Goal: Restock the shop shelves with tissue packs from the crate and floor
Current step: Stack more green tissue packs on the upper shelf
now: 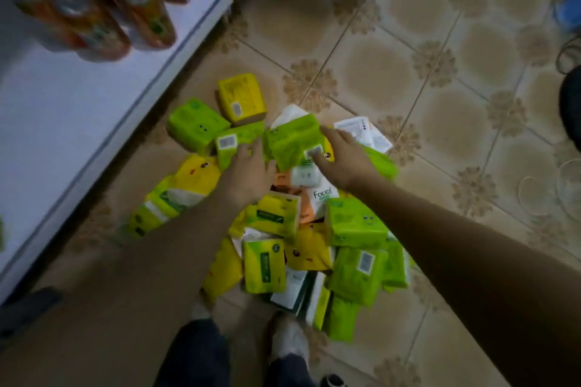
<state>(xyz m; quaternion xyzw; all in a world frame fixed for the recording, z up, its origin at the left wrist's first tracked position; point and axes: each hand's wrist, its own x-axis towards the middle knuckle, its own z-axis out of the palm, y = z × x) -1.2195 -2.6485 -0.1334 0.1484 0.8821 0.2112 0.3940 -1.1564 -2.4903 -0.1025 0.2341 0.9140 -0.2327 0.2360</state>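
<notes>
A heap of tissue packs (301,229) in green, yellow, white and orange wrappers lies on the tiled floor beside a white shelf (78,110). My right hand (341,157) grips a bright green pack (292,141) at the top of the heap, fingers over its barcode end. My left hand (248,173) rests on a second green pack (239,144) just left of it, fingers spread against it. A yellow pack (240,97) and another green pack (196,126) lie at the far edge of the heap, close to the shelf base.
Orange bottles (103,6) stand on the white shelf at upper left. My two feet (283,339) are at the near edge of the heap. Patterned floor tiles (456,104) stretch to the right. A dark object (570,110) sits at the right edge.
</notes>
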